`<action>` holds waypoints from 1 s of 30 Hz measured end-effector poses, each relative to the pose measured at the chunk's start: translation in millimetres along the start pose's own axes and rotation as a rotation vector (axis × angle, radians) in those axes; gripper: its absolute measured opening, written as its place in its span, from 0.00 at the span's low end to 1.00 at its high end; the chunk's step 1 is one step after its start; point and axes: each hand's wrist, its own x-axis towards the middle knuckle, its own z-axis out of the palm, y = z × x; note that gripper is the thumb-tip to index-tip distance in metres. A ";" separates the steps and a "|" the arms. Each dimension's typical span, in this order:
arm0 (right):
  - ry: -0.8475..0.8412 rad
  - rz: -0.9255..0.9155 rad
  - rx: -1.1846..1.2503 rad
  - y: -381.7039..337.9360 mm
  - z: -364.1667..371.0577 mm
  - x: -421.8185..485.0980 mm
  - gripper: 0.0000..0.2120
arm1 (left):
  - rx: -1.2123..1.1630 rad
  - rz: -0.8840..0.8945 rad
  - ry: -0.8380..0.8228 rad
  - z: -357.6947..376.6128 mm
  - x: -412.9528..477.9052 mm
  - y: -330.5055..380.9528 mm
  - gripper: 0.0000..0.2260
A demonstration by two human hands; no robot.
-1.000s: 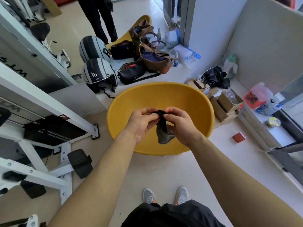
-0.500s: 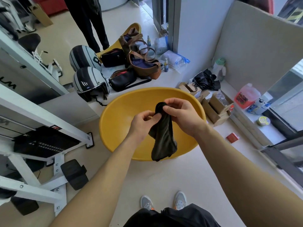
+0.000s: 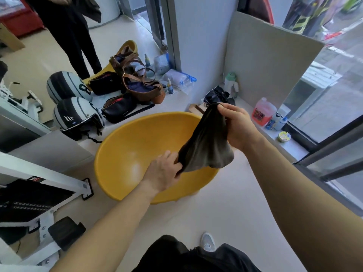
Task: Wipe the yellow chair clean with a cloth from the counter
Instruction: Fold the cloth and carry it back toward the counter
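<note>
The yellow chair (image 3: 141, 146) is a round bowl-shaped seat on the floor in front of me. A dark grey cloth (image 3: 208, 142) hangs stretched over its right side. My right hand (image 3: 237, 126) grips the cloth's top end, above the chair's right rim. My left hand (image 3: 163, 171) pinches the cloth's lower corner, low over the inside of the seat. The cloth is spread between the two hands.
Two striped helmets (image 3: 76, 114) and several bags (image 3: 141, 87) lie on the low ledge behind the chair. A pink jug (image 3: 263, 110) and small bottles stand on the sill at right. White gym equipment (image 3: 39, 185) is at left. A person (image 3: 72, 34) stands at the back.
The bunched cloth has been pulled open. My right hand rose up and to the right with one end, while my left hand moved down into the seat with the other.
</note>
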 end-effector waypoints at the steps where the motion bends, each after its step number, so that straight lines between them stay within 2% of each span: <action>1: 0.030 -0.009 0.017 -0.1 -2.5 0.6 0.05 | 0.020 0.129 0.058 0.1 1.6 3.8 0.05; 3: 0.093 -0.020 0.055 -0.2 -4.6 2.2 0.06 | 0.012 0.312 0.132 4.2 4.2 12.3 0.05; 5: 0.162 -0.038 0.052 1.5 -5.5 5.0 0.06 | -0.052 0.388 0.132 8.5 7.9 15.6 0.07; 10: 0.366 -0.075 0.053 14.7 -14.4 9.7 0.06 | -0.160 0.322 0.117 22.5 0.6 -7.7 0.04; 12: 0.439 -0.076 0.032 21.8 -19.7 2.5 0.06 | -0.162 0.313 0.134 26.3 -5.5 -26.6 0.06; 17: 0.670 -0.006 -0.034 54.5 -31.9 -18.6 0.07 | -0.075 0.638 0.160 35.9 -14.8 -64.1 0.05; 19: 0.764 0.000 -0.030 66.7 -34.8 -29.9 0.10 | -0.065 0.698 0.224 37.4 -16.3 -70.2 0.09; 23: 0.891 0.028 -0.057 84.9 -42.3 -64.2 0.09 | -0.141 0.659 0.345 34.2 -6.2 -78.1 0.12; 27: 1.008 0.054 -0.047 101.9 -58.6 -109.7 0.11 | -0.302 0.512 0.358 25.0 21.8 -56.0 0.05; 30: 1.076 0.036 0.040 112.1 -75.2 -148.4 0.09 | -0.477 0.391 0.330 10.1 40.4 -23.5 0.05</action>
